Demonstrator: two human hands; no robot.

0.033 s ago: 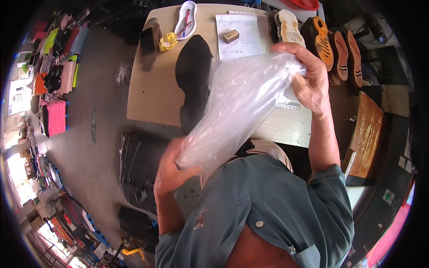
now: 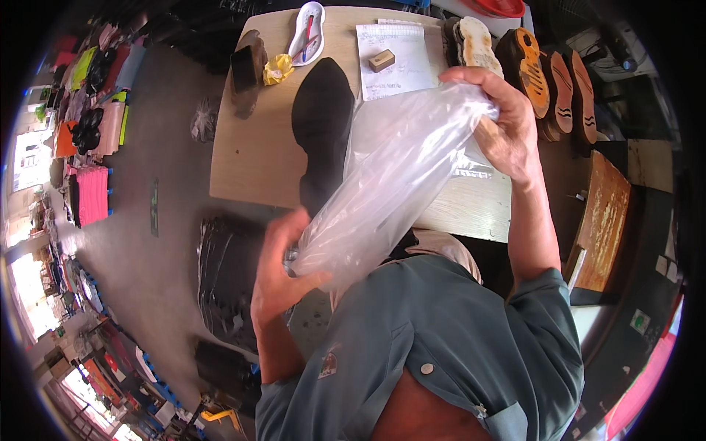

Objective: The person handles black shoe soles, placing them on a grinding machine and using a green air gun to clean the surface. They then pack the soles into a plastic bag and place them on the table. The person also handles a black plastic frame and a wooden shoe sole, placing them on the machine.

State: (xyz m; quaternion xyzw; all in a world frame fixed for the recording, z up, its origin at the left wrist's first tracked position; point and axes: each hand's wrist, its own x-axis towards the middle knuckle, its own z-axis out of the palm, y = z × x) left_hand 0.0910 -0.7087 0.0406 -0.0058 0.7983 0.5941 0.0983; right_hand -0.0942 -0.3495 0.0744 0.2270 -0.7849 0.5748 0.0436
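Note:
A clear plastic bag (image 2: 397,169) stretches slantwise over the table's near edge, its lower end close to my body. My right hand (image 2: 511,121) grips the gathered upper end between thumb and fingers. At the lower end, my left hand (image 2: 278,268) is slightly blurred, with fingers and thumb spread apart around the plastic; the thumb lies against it. Beside and partly behind the bag, a long black sole-shaped piece (image 2: 321,121) lies on the table. Whether anything is inside the bag I cannot tell.
The wooden table (image 2: 250,165) carries a written sheet (image 2: 397,81) with a small block (image 2: 382,60), crumpled yellow paper (image 2: 278,70), a dark phone (image 2: 243,70) and a white tray (image 2: 315,22) holding pens. Several shoe-sole shapes (image 2: 526,66) stand at right. A black plastic-wrapped bundle (image 2: 228,279) sits below left.
My left fingers have lifted and spread away from the bag's lower end. My right hand has shifted slightly left with the upper end.

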